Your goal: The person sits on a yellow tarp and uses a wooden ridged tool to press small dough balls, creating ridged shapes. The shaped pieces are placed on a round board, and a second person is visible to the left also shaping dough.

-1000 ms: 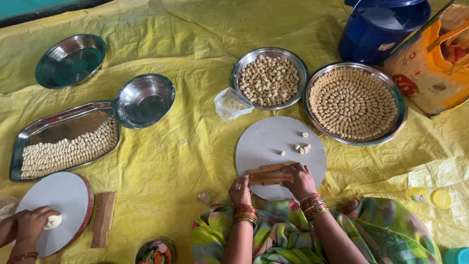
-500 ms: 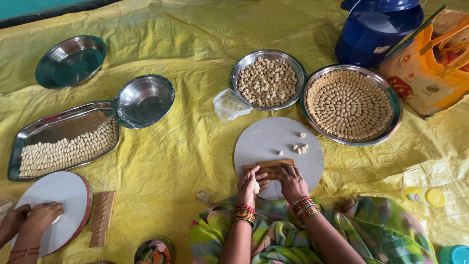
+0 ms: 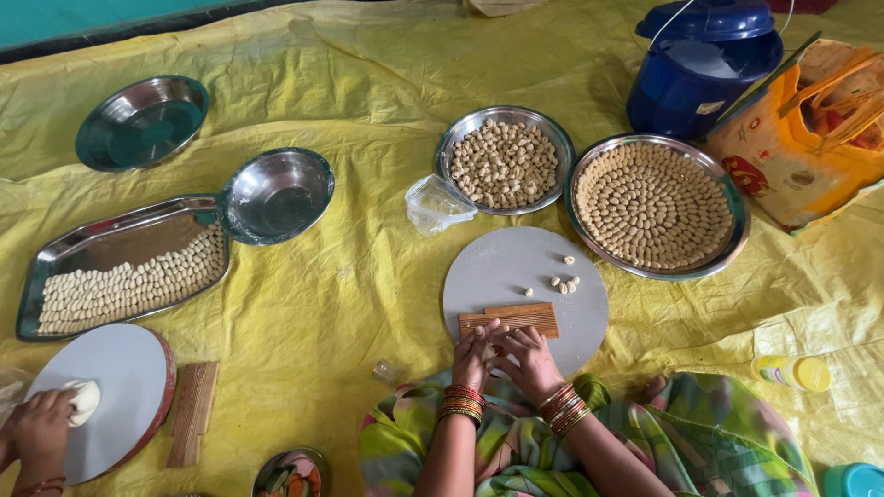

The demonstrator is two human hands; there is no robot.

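At the lower centre of the frame, the left hand (image 3: 471,354) and right hand (image 3: 527,357) meet, fingers curled around a small pale dough piece (image 3: 489,351) at the near edge of a round grey board (image 3: 516,267). A ridged wooden block (image 3: 509,319) lies just beyond the fingertips. At upper right, a round steel tray (image 3: 737,207) holds shaped pieces in rings.

Left hand (image 3: 471,350) and right hand (image 3: 527,357) meet, fingers curled together.
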